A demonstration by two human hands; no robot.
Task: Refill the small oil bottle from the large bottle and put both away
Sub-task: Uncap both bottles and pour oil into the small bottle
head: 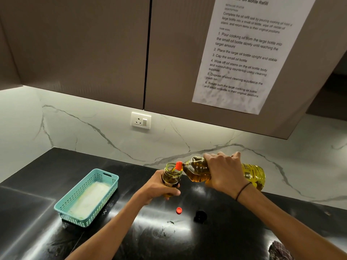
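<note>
A large oil bottle (199,171) is gripped around its upper body by the right hand (222,172) and tipped on its side, its orange spout (178,165) set at the open mouth of a small oil bottle (171,177). The small bottle is held above a black countertop (37,184) by the left hand (159,188), fingers curled round it. An orange cap (179,210) and a black cap (200,216) lie near each other on the counter below, with a teal basket (86,197) to the left.
</note>
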